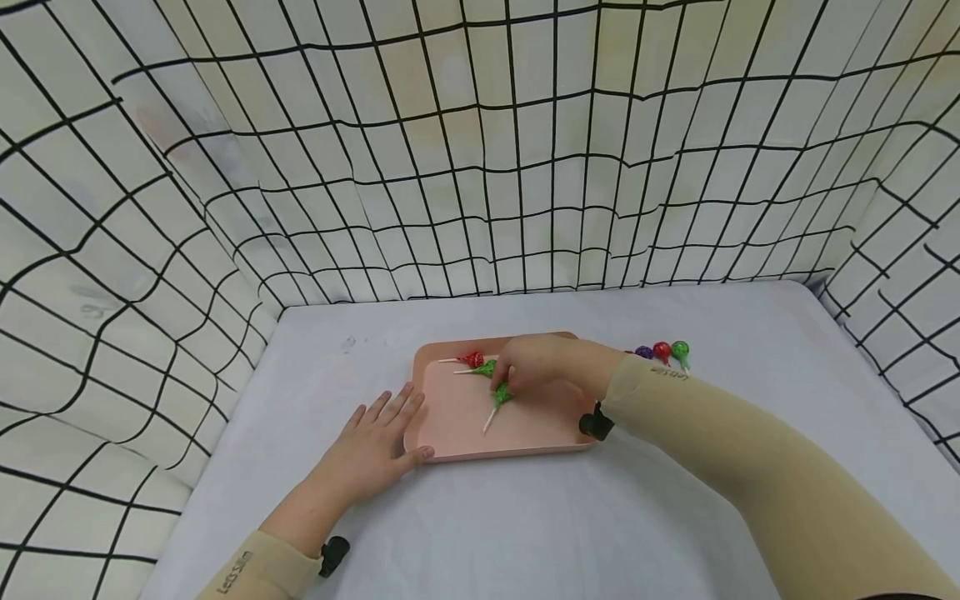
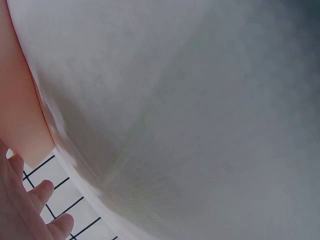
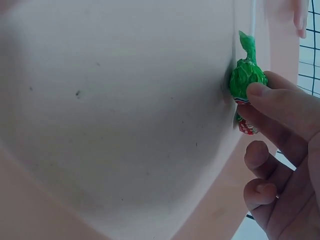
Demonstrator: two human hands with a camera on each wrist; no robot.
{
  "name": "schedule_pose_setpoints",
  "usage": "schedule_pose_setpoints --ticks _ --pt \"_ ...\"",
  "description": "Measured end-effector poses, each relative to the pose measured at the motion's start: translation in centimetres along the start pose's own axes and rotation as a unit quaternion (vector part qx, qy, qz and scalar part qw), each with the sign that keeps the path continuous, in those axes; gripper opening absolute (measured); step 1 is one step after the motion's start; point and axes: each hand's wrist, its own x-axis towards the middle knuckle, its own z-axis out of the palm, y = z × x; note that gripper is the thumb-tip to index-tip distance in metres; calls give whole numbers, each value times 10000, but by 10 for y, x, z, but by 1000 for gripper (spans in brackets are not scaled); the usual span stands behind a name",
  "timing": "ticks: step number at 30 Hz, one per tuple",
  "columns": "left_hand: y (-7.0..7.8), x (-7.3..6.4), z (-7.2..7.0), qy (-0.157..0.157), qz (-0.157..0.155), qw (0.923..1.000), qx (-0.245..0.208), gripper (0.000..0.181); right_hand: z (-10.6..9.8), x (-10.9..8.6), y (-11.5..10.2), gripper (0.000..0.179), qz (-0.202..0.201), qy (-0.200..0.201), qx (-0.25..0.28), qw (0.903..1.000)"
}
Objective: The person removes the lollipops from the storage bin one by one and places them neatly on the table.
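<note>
A pink tray (image 1: 525, 429) lies on the white table. My right hand (image 1: 507, 382) reaches over it and pinches the head of a green lollipop (image 1: 501, 394), whose white stick points toward me. In the right wrist view the fingertips (image 3: 258, 90) press on that green lollipop (image 3: 245, 75), with a red wrapper (image 3: 247, 127) just behind. A red lollipop (image 1: 472, 359) and a second green lollipop (image 1: 486, 367) lie at the tray's far left. My left hand (image 1: 375, 442) lies flat on the table, thumb against the tray's front-left corner; its fingers (image 2: 37, 200) show beside the tray edge (image 2: 20, 115).
Three more lollipops lie on the table right of the tray: purple (image 1: 643, 352), red (image 1: 662, 350) and green (image 1: 680, 349). Grid-patterned cloth walls (image 1: 480, 167) close in the table at the back and on both sides.
</note>
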Motion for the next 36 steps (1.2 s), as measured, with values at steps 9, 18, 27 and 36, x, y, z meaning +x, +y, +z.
schedule_pose_setpoints --ticks 9,18,27,36 --pt "1 -2 -3 -22 -5 10000 -32 88 1 1 0 37 -265 -35 -318 9991" --pt "2 -2 -4 -46 -32 10000 3 88 -6 -7 -1 35 -70 33 -16 10000" --pt "1 -2 -2 -38 -29 10000 -56 88 -3 -6 1 24 -137 78 107 9998" --pt "-1 -1 -2 -48 -18 10000 -59 90 3 -1 0 22 -3 196 54 9998"
